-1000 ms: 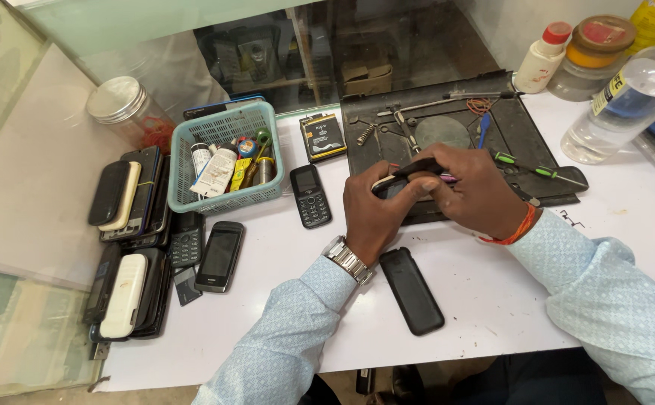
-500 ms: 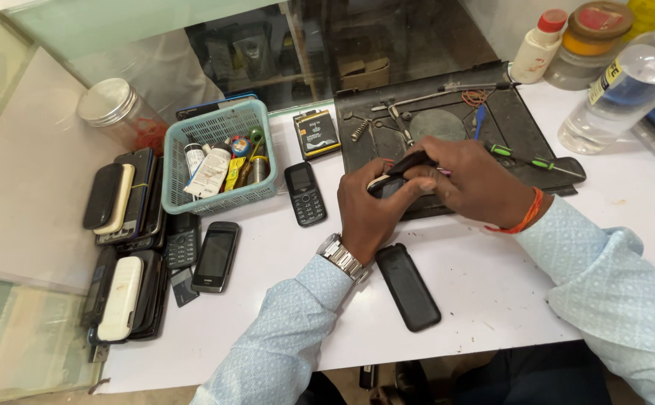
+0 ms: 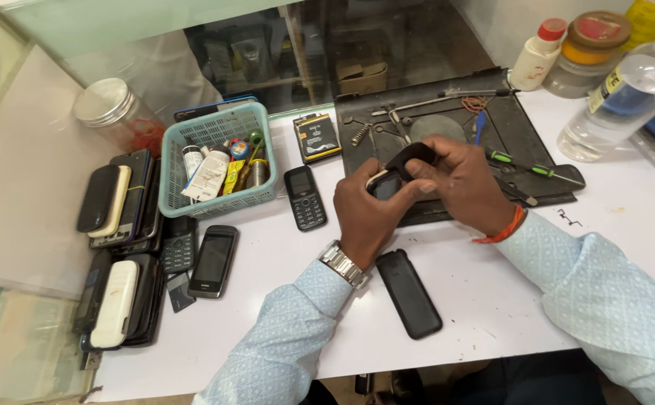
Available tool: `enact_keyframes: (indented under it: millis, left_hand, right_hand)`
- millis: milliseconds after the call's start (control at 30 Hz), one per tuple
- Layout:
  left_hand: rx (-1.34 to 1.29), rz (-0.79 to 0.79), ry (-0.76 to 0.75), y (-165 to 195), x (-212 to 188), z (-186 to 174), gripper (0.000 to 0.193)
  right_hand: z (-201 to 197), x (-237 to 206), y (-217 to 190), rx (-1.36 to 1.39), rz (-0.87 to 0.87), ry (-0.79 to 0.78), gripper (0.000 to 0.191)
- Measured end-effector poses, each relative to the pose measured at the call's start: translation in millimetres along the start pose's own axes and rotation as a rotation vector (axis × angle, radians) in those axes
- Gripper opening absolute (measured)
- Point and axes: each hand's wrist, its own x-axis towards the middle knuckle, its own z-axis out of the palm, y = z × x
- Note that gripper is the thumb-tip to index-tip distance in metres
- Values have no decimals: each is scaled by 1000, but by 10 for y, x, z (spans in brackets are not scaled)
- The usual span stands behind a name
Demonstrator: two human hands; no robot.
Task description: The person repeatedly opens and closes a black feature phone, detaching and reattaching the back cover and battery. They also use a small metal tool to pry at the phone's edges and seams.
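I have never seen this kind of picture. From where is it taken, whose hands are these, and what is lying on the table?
The picture comes from a camera worn on a person's head, looking down, so the two arms at the bottom are that person's own. There is no machine. The left hand and the right hand together hold a small dark phone above a black work mat with screwdrivers on it. On the white table lie a black back cover, a keypad phone, a battery, and a teal basket of small supplies. Stacks of old phones sit at the left; bottles stand at the right.
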Motion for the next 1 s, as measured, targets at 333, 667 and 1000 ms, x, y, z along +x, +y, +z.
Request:
enact_keyframes:
  millis: [333,667,1000]
  left_hand:
    - [-49,20,7,27,-78,16,50]
    - [-130,-8,30,66,-100,5,44]
    - [-239,15,-8,-223,-82,89,75]
  right_hand:
    - [-28,-59,-189,-371,-303,-57,28]
    - [45,-101,-250,-360,-319,-20,17]
    - [51,-22,-283,-187,-145,-82,19]
